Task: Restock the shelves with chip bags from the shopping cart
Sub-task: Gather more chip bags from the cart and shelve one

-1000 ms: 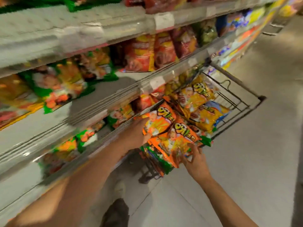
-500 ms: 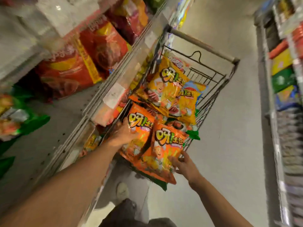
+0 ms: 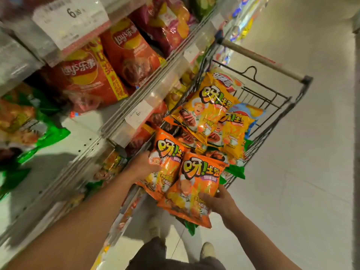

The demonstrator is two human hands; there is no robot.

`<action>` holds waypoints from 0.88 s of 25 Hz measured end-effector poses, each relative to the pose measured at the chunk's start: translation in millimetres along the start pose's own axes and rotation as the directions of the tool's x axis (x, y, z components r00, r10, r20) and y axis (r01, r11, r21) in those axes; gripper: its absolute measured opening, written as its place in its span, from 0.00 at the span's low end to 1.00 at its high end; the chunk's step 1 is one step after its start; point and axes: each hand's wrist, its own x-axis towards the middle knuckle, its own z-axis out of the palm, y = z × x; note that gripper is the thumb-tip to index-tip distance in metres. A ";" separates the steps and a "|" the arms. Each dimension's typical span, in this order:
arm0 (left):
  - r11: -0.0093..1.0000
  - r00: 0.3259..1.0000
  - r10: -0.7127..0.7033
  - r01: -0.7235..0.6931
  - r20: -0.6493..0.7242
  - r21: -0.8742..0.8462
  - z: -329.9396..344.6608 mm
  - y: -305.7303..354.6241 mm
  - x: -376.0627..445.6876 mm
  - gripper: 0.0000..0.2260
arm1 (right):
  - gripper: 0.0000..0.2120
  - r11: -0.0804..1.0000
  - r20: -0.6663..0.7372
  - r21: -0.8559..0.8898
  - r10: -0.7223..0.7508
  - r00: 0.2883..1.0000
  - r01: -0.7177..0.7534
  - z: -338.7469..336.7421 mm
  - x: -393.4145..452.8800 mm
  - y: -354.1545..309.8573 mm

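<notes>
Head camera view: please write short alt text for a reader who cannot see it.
A person's left hand and right hand each grip an orange chip bag, the left bag beside the right bag, at the near end of a wire shopping cart piled with yellow chip bags. The cart stands against a shelf holding red chip bags.

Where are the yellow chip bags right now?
The yellow chip bags lie piled in the shopping cart, right of the shelves, just beyond the orange bags in the person's hands.

Head view, steeply down, close
</notes>
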 end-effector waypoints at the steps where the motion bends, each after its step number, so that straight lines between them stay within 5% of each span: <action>1: 1.000 0.999 0.009 -0.008 -0.043 0.013 -1.0 2.3 -12.4 0.33 | 0.28 1.000 0.017 -0.014 -0.019 1.000 0.019 -5.2 0.2 -0.8; 6: 0.984 0.954 -0.034 0.084 -0.297 0.157 10.7 7.3 -93.6 0.39 | 0.27 0.983 0.167 -0.099 -0.136 0.977 0.153 -40.8 -13.0 -6.4; 13: 0.955 0.920 -0.090 -0.030 -0.382 -0.297 40.1 -5.0 -210.9 0.31 | 0.23 0.944 0.304 -0.184 -0.212 0.929 0.276 -58.4 -39.9 3.4; 22: 0.852 0.832 -0.263 -0.037 -0.488 -0.522 74.6 -100.0 -335.2 0.19 | 0.25 0.868 0.463 -0.328 -0.196 0.864 0.372 -2.3 -93.2 47.1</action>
